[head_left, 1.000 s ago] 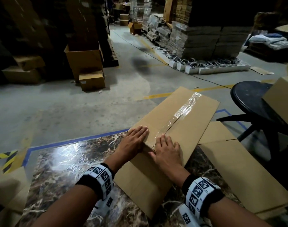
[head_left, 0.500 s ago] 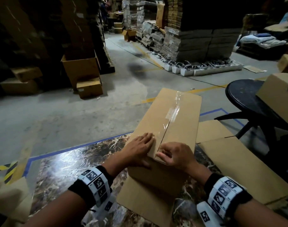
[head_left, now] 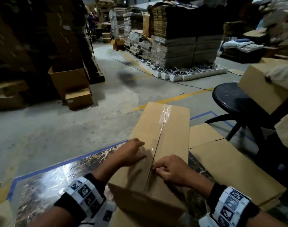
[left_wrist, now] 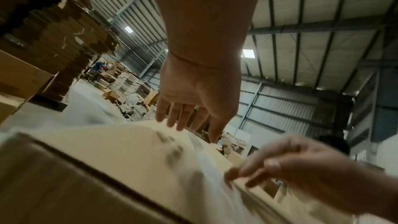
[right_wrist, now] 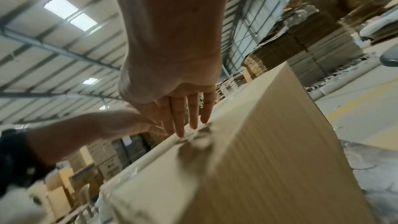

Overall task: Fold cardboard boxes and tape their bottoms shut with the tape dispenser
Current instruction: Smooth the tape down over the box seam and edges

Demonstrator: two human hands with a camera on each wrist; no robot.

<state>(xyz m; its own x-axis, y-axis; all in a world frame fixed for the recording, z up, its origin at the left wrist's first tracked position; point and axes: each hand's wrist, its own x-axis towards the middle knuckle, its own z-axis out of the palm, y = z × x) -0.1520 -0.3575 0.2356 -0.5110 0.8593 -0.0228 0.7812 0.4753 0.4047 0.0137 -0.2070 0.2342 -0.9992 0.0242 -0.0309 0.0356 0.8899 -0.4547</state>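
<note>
Hands are smoothing tape (head_left: 163, 123) along the box (head_left: 171, 138) seam, centre frame: left hand (head_left: 130, 153) lying flat, right hand (head_left: 171, 171) curling fingertips onto the near end. Next, probably, flipping it upright.

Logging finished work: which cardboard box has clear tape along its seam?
The box under both hands; the open one on the floor shows none.

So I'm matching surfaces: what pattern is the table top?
Dark brown marble with pale veins, glossy; the table top shows best in the head view.
</note>
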